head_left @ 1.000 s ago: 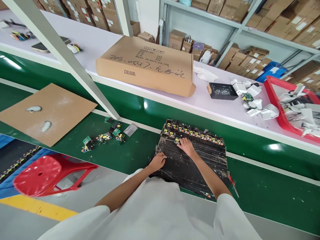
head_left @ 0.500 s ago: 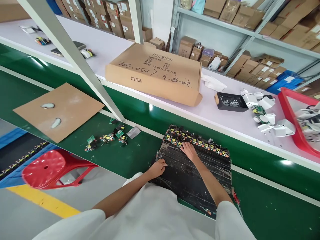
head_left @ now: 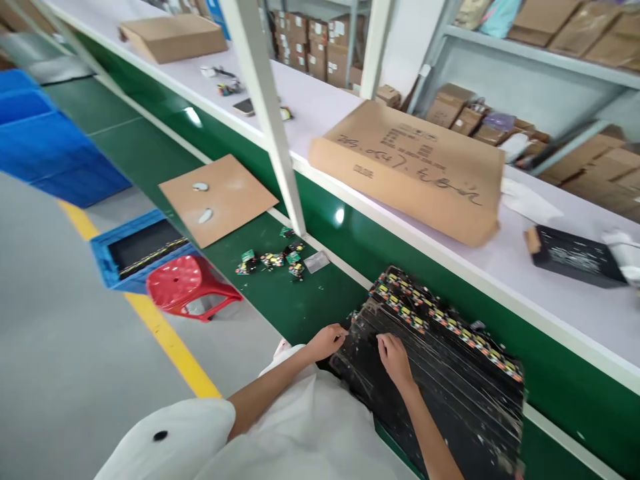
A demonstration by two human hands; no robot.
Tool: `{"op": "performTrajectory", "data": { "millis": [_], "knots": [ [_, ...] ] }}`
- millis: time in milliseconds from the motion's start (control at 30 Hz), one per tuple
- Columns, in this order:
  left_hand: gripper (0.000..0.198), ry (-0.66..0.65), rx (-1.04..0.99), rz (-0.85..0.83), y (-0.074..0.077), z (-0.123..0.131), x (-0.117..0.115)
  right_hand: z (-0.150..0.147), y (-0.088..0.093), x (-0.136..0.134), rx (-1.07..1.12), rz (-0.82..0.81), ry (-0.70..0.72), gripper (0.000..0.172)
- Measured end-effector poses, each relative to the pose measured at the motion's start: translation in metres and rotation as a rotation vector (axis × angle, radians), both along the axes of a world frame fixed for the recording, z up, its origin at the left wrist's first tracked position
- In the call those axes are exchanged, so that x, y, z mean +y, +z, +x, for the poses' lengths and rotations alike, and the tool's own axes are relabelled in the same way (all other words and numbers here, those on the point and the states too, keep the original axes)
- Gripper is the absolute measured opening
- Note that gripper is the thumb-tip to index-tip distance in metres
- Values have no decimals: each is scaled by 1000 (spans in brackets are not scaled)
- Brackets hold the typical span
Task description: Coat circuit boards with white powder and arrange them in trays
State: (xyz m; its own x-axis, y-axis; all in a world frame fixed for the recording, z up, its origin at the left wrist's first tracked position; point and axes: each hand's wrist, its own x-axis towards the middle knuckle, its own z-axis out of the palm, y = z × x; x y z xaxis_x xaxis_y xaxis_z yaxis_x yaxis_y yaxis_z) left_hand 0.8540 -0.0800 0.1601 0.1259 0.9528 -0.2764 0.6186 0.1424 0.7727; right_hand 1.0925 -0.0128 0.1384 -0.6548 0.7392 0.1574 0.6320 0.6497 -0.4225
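Note:
A black tray [head_left: 400, 393] with scuffed, ridged slats lies on the green bench before me. Along its far side run rows of small circuit boards [head_left: 453, 327] with yellow and orange parts. My left hand [head_left: 327, 342] is at the tray's left edge, fingers curled together; whatever they may hold is hidden. Over the bare slats, nearer me than the boards, is my right hand [head_left: 395, 360]. Its fingers are pinched, with something small and dark at the tips that I cannot make out.
Loose circuit boards [head_left: 273, 260] and a grey flat piece [head_left: 317, 262] lie left of the tray. Beyond are a brown board [head_left: 220, 200] and a white post [head_left: 285, 167]. A large carton [head_left: 410, 167] and black parts box [head_left: 575, 257] sit on the raised shelf. A red stool [head_left: 185, 283] stands left.
My right hand has drawn back from the board rows toward me, near my left hand. The view has swung left, bringing blue bins into sight.

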Motion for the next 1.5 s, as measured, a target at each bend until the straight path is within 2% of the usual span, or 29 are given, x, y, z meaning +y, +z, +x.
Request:
{"op": "performTrajectory", "data": {
  "millis": [133,233,300,400,467,533,633,700,800,900,1033,1133,1200,1300,1367,1433,1500],
  "knots": [
    [31,325,49,-81,-11,-70,-30,-59,5,-30,114,-244,147,31],
    [32,557,131,-159,-25,-140,-49,-117,9,-32,119,-361,225,28],
    [31,676,198,-208,-34,-194,-54,-164,9,-24,64,-355,244,24],
    [31,822,331,-264,-44,-271,-48,-249,5,-8,-10,-289,233,19],
    [39,893,424,-294,-52,-313,-37,-311,-1,4,-38,-256,238,26],
    [50,913,492,-323,-59,-343,-26,-369,-9,17,-70,-231,259,33],
    [58,843,541,-347,-70,-368,-15,-437,-21,34,-109,-224,293,33],
    [58,769,556,-351,-75,-376,-14,-465,-27,42,-118,-238,308,34],
    [58,677,570,-359,-79,-384,-18,-484,-33,48,-115,-267,313,33],
    [54,607,576,-355,-79,-389,-23,-484,-34,47,-105,-294,309,32],
    [42,550,580,-313,-73,-387,-29,-466,-27,34,-83,-319,286,31],
    [36,547,577,-280,-66,-378,-35,-439,-16,15,-57,-333,235,31],
    [35,560,565,-255,-61,-366,-39,-410,-6,1,-35,-339,179,32],
    [36,572,529,-196,-52,-335,-39,-343,12,-18,2,-332,55,30],
    [37,546,496,-130,-42,-299,-31,-283,23,-28,42,-314,-69,30],
    [38,474,452,-48,-29,-249,-16,-212,31,-38,86,-275,-241,33],
    [39,319,383,60,-14,-184,2,-137,32,-48,63,-210,-434,35]
  ]
}}
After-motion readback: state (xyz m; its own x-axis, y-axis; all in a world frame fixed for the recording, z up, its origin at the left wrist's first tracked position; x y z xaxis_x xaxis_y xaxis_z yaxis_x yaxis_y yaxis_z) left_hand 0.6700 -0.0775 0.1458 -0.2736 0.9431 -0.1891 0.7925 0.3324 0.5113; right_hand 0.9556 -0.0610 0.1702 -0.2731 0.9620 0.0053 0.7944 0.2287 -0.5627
